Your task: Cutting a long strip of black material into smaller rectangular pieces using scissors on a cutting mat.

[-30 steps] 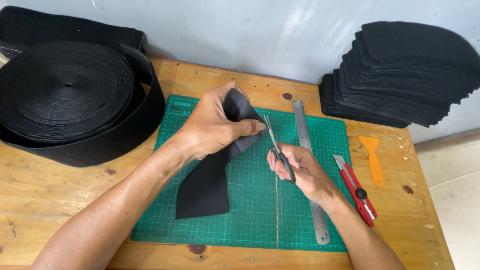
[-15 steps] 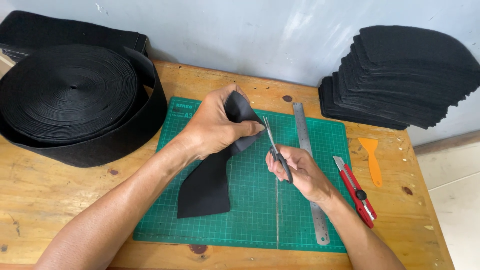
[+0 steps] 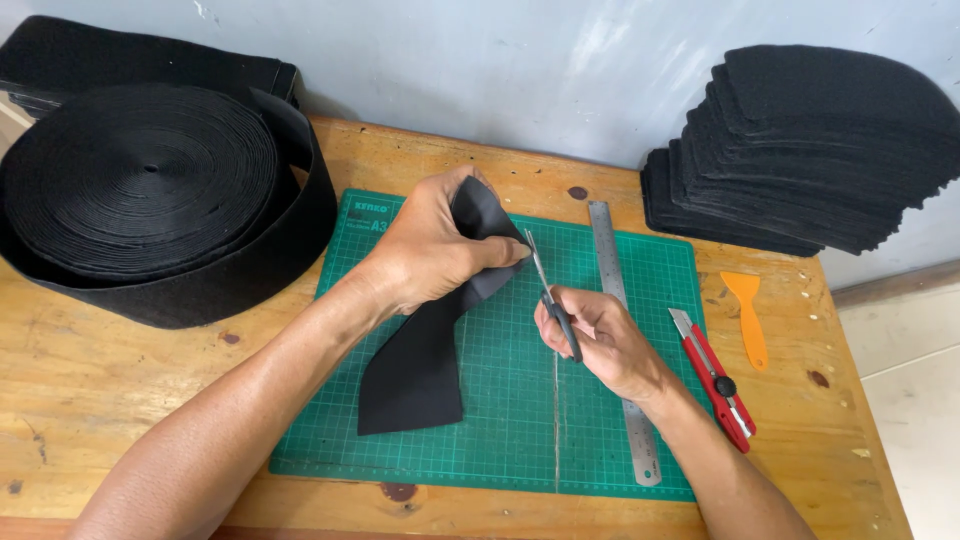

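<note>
Nearest the camera, a green cutting mat (image 3: 600,440) lies on the wooden table (image 3: 90,380), a steel ruler (image 3: 612,260) and a red utility knife (image 3: 715,375) parked along its right side within easy reach. Over the mat, the left hand (image 3: 430,250) is closed around the upper end of a black fabric strip (image 3: 420,365), lifting it so its edge meets the scissors (image 3: 550,295); the right hand (image 3: 600,340) is curled shut around the scissors' handles. Farther back sit an orange scraper (image 3: 745,315), a large roll of black webbing (image 3: 150,200) and a stack of cut black pieces (image 3: 810,150).
</note>
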